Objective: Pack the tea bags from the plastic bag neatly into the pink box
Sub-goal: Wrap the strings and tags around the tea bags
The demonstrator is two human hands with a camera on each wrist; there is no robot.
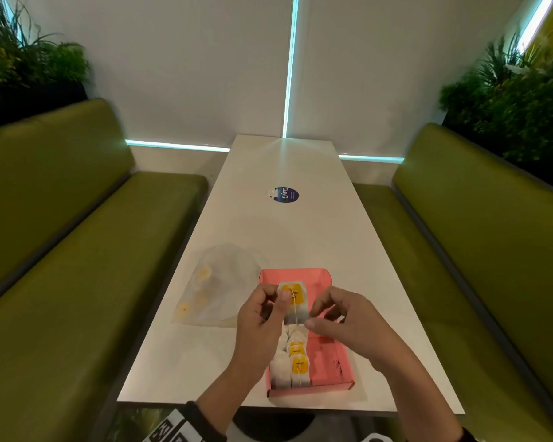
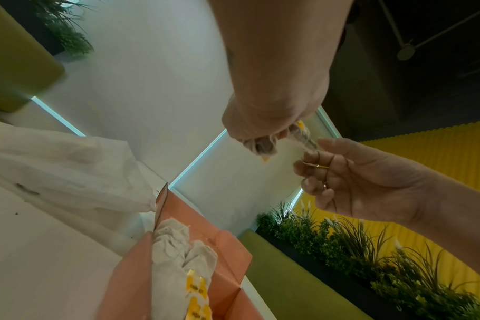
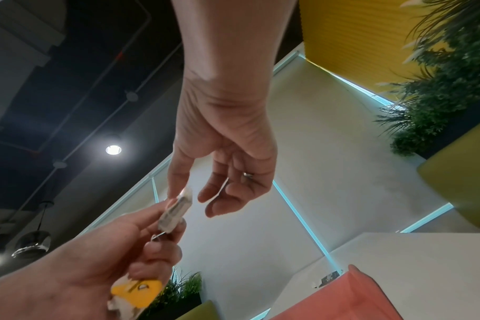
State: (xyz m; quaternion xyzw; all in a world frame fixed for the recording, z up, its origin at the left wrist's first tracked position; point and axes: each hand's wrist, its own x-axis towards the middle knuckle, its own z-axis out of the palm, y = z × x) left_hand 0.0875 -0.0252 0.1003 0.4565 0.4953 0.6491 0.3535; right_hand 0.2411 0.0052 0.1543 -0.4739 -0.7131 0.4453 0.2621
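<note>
Tea bag (image 1: 295, 303) w/ yellow tag: held upright above the pink box (image 1: 331, 362), over its far half. My left hand (image 1: 262, 317) pinches the bag's upper left edge, thumb in front. My right hand (image 1: 342, 317) has its thumb tip at the bag's lower right corner, other fingers loosely curled; head view alone doesn't settle whether it grips. Right wrist view: thumb tip touches the bag's edge, forefinger apart from it, hand half-spread, so a touch, not a pinch. Same view shows a second yellow tag (image 3: 136, 291) tucked low in my left palm, hidden from the head cam. Left wrist view shows thin rings on my right fingers (image 2: 319, 166).

Box: on the white counter (image 1: 300, 231), near its front edge; packed tea bags (image 1: 296, 362) stand in a row along the left side, right side bare pink w/ dark crumbs. Plastic bag (image 1: 217, 287): lies flat just left of the box, a few tags showing through. Round sticker (image 1: 284, 194) farther up the counter. Green benches (image 1: 77, 266) both sides.
</note>
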